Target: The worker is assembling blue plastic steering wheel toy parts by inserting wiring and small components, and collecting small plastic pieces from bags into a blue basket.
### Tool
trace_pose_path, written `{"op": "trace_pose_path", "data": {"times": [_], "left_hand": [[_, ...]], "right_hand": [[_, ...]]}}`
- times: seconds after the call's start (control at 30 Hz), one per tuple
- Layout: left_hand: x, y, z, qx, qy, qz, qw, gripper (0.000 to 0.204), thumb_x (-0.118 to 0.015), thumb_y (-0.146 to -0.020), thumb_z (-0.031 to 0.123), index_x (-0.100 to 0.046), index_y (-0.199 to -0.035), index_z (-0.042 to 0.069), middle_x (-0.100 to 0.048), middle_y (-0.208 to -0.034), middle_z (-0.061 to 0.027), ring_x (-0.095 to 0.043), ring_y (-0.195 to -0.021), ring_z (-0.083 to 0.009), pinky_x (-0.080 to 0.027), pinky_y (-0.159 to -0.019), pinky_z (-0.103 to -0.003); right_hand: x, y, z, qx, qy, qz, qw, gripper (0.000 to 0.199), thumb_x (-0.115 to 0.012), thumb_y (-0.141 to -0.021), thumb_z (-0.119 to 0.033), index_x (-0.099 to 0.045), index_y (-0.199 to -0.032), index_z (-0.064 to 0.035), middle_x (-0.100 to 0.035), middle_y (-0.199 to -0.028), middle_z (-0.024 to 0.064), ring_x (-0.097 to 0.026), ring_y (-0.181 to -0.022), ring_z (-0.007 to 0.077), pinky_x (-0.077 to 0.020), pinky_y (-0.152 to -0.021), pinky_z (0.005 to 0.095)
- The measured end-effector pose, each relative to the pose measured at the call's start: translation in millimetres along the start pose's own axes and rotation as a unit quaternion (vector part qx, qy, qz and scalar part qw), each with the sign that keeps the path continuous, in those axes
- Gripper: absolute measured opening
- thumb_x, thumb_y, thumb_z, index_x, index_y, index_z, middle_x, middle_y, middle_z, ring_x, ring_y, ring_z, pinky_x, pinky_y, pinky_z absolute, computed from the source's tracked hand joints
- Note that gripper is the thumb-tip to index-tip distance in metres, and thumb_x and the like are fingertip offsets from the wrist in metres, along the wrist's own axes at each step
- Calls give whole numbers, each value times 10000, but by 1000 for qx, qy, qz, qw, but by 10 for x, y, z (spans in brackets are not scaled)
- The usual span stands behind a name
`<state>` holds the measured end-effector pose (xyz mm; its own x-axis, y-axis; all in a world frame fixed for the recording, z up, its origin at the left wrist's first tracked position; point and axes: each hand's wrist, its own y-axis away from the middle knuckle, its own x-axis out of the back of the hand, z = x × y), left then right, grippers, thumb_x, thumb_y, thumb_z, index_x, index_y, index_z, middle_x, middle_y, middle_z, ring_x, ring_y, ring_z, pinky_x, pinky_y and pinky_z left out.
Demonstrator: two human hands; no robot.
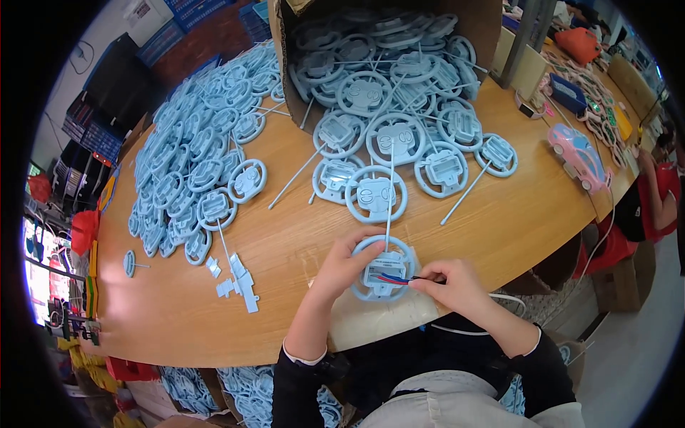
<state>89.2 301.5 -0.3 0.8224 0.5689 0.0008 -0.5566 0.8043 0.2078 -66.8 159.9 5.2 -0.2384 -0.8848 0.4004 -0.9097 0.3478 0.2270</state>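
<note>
A light blue plastic toy steering wheel (373, 291) lies near the table's front edge, its recessed centre facing up. My left hand (347, 265) grips its left rim, thumb on top and fingers wrapped over the far side. Over the recess run thin red, blue and black wires (394, 279). Their right ends are pinched between the thumb and fingers of my right hand (451, 284), just beside the wheel's right rim. A thin light blue rod (389, 221) reaches the wheel's far edge. Where the wires' left ends attach is too small to tell.
Beyond my hands, a cardboard box (284, 78) on its side spills similar wheels (378, 194) with rods. A big pile of wheels (189, 153) covers the left. Light blue flat pieces (241, 280) lie nearer. At right stand a pink-and-blue toy car (578, 157) and a co-worker's arm (658, 185).
</note>
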Motion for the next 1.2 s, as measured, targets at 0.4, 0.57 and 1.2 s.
{"op": "trace_pose_path", "data": {"times": [0.4,0.57,1.2], "left_hand": [[27,-29,-54,24,50,0,998,280,-521,-794,36,-384,-1037,23,-563,-971,-117,-520,-894,-138,-418,-767,-251],[17,-13,-88,2,47,1,999,296,-542,-776,36,-389,-1029,24,-567,-952,-112,-521,-888,-137,-418,-770,-254],[32,-69,-150,43,7,201,979,199,-611,-798,229,-521,-825,54,-541,-664,-13,-490,-560,-79,-395,-504,-206]], "right_hand": [[34,-240,47,-63,-120,-81,987,594,-735,-683,-149,-399,-1150,-4,-536,-1015,109,-523,-485,90,-364,-376,191],[61,-332,-37,-70,-200,-190,959,610,-708,-693,-84,-364,-1189,2,-542,-1031,121,-544,-478,117,-338,-353,190],[28,-501,123,-136,-359,-281,880,567,-701,-664,-57,-404,-1147,-33,-589,-893,101,-543,-468,129,-282,-283,188]]}}
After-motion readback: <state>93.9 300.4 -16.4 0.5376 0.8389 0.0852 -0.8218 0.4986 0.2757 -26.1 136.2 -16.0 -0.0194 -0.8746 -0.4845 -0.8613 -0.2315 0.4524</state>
